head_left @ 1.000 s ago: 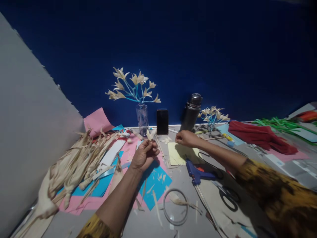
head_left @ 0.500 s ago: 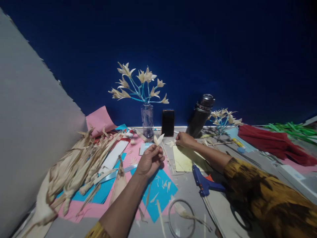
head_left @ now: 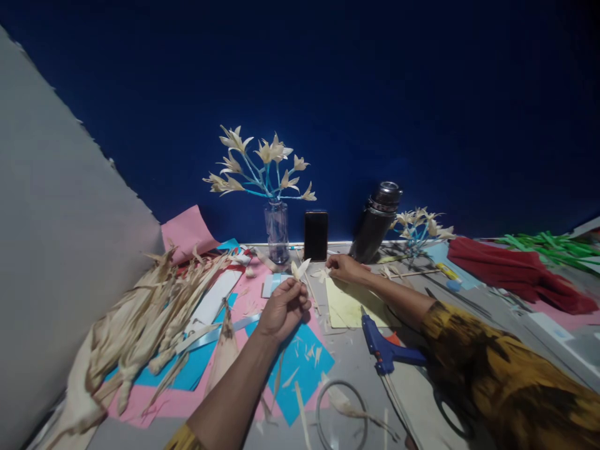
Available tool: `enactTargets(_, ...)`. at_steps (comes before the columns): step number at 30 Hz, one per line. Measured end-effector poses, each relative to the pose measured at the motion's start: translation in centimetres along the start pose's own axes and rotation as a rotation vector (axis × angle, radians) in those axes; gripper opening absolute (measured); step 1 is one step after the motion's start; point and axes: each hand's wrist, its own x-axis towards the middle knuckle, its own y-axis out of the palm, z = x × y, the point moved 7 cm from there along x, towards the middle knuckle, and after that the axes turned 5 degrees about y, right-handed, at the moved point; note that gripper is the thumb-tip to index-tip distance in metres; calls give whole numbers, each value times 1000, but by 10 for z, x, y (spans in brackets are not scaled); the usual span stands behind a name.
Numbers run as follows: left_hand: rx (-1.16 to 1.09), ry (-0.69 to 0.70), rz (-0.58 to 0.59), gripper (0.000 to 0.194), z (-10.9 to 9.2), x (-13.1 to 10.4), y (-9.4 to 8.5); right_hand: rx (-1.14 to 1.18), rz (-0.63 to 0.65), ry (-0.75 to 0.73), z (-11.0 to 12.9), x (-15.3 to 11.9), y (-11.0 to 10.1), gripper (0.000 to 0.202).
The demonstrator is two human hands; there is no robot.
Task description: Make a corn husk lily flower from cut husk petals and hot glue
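Between the thumb and fingers of my left hand [head_left: 284, 307] is a small cream husk flower [head_left: 300, 270], its pale petals pointing up. My right hand [head_left: 345, 269] reaches across a pale yellow sheet [head_left: 356, 306] to a few loose husk petals [head_left: 321, 274]; its fingertips are pinched together at them, and whether one is gripped I cannot make out. Below my right forearm a blue glue gun [head_left: 387, 350] lies with its nozzle toward the yellow sheet. Small husk scraps lie on a blue paper square [head_left: 300, 375] under my left hand.
A glass vase [head_left: 277, 231] of husk flowers, a phone [head_left: 316, 235] and a leaning dark flask [head_left: 375, 222] stand along the blue wall. Dried corn husks [head_left: 140, 325] are heaped left. A red cloth [head_left: 510, 272], green strips [head_left: 553, 248] and scissors [head_left: 452, 412] are to the right.
My right hand has shifted slightly left, to the loose petals. The left hand still holds the husk flower nearly in place. The whole view has moved a little.
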Motion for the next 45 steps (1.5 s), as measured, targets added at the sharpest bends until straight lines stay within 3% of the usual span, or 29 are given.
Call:
enactTargets(4, -10, -6, 2, 32, 3, 1, -2, 197, 25, 38, -1, 0, 2, 8)
enactTargets(10, -29, -18, 10, 31, 3, 0, -1, 590, 60, 61, 8, -7, -9, 23)
enactTargets(17, -77, -105, 54, 28, 14, -8, 12, 984, 173, -86, 42, -80, -37, 41)
enactTargets(21, -58, -178, 98, 28, 27, -18, 26, 1203, 222, -171, 57, -114, -30, 37)
enactTargets(25, -35, -179, 146, 30, 31, -30, 46, 1165, 214, -207, 55, -120, -15, 34)
enactTargets(30, 13, -63, 105, 35, 25, -34, 55, 1142, 130, -201, 46, -121, -15, 29)
enactTargets(33, 134, 124, 48, 34, 11, -34, 54, 1166, 143, -116, 43, -130, -15, 34)
enactTargets(36, 364, 328, 9, 21, -7, -36, 56, 1147, 225, -86, 48, -143, -12, 35)
enactTargets(38, 490, 427, 8, 13, -15, -40, 60, 1146, 205, -90, 52, -148, -12, 32)
enactTargets(41, 563, 476, 24, 11, -20, -44, 66, 1130, 103, -80, 53, -150, -14, 29)
enactTargets(45, 535, 428, 26, 10, -14, -43, 65, 1115, 48, -40, 52, -151, -18, 29)
